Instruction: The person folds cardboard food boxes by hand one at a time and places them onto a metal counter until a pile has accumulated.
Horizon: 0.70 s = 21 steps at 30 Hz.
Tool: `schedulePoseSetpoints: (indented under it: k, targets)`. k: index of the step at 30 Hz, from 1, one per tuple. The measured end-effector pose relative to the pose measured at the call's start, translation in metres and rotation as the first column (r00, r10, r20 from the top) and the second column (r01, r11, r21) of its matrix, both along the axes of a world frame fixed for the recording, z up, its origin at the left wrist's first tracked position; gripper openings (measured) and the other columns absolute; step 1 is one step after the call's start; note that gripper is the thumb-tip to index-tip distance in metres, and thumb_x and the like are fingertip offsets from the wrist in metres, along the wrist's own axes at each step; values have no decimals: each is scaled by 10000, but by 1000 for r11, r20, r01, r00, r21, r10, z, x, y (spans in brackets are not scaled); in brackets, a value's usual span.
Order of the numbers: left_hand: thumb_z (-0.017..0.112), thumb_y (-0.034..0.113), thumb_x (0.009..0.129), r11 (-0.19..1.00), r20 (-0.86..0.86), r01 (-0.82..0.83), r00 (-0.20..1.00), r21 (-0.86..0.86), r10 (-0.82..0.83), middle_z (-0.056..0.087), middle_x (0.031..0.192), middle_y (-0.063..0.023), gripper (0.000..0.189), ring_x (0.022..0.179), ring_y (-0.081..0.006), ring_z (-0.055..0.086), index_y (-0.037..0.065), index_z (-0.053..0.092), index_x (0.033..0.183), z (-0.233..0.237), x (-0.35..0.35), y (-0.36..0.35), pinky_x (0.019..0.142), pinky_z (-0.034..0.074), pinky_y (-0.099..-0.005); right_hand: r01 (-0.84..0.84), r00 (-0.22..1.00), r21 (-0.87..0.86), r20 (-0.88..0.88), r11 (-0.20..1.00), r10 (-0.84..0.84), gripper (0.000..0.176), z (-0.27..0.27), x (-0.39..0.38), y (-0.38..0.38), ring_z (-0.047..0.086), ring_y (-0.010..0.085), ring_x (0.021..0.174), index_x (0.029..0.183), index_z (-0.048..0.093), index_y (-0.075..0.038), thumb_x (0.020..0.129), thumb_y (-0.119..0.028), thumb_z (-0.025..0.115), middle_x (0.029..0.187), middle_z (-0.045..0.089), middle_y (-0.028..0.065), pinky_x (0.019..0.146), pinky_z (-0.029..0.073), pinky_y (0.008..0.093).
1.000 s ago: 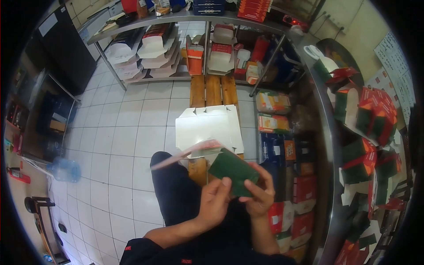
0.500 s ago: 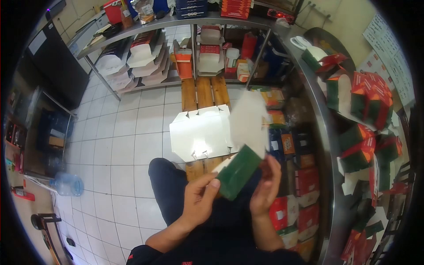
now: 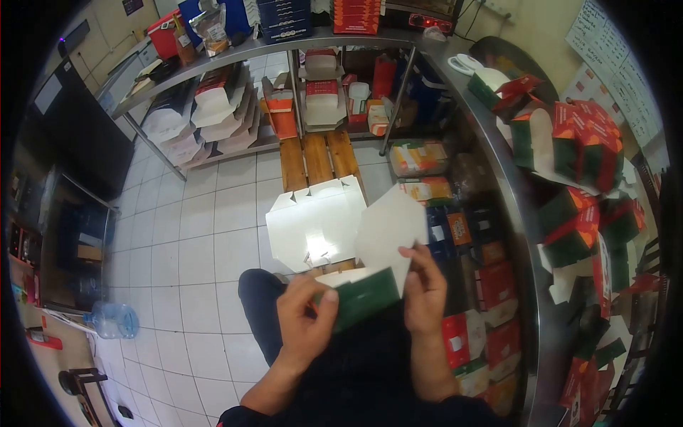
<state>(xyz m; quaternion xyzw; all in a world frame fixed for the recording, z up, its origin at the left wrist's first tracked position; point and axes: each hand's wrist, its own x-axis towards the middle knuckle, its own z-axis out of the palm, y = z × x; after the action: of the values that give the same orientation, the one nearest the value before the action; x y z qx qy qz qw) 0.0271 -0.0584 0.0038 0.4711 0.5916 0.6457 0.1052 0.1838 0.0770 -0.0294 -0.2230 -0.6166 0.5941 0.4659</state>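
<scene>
A partly folded cardboard food box (image 3: 366, 299), green outside and white inside, is in front of my lap. My left hand (image 3: 307, 313) grips its left end, thumb on the green panel and fingers behind it. At the box's right side my right hand (image 3: 425, 288) pinches the edge of a large white flap (image 3: 391, 224) that stands up from the box. Beyond them, a flat white cardboard blank (image 3: 313, 220) lies on a slatted wooden bench (image 3: 319, 160), its near edge cut into small tabs.
A steel counter (image 3: 509, 213) along the right carries several red and green boxes (image 3: 587, 142). Packaged stock (image 3: 494, 285) sits beneath it. Shelves ahead hold stacked cartons (image 3: 220, 114). On the tiled floor at left lies a water bottle (image 3: 114, 320).
The green panel has turned from a steep slant to nearly level and moved slightly down. My right hand has come to pinch the white flap, which was blurred by motion before.
</scene>
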Motion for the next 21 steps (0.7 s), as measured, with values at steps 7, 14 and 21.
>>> schedulePoseSetpoints:
  k: [7,14,21]
  targets:
    - [684,104,834,991,-77,-72,995,-113,64,465,637,-95,151,608,-240,457,29,594,740,-4,3,3,594,354,-363,221,971,28,87,975,-223,300,31,-12,-20,597,211,1135,1153,692,4,857,26,727,1263,539,116,955,504,309]
    - [715,146,818,995,-38,-83,996,-62,81,416,604,-75,263,575,-219,402,31,534,666,-12,-9,3,554,283,-365,-206,905,231,415,951,96,437,42,0,-24,571,313,1258,1218,718,-89,799,-128,838,1369,509,185,1033,484,371]
    - [482,441,1009,982,-118,-176,976,69,184,540,1092,-137,473,1038,-259,538,-3,576,1143,-33,-16,20,953,416,-391,-266,850,381,526,886,30,761,31,35,-11,441,394,1382,1485,492,-149,815,-239,842,1467,376,226,1086,457,452]
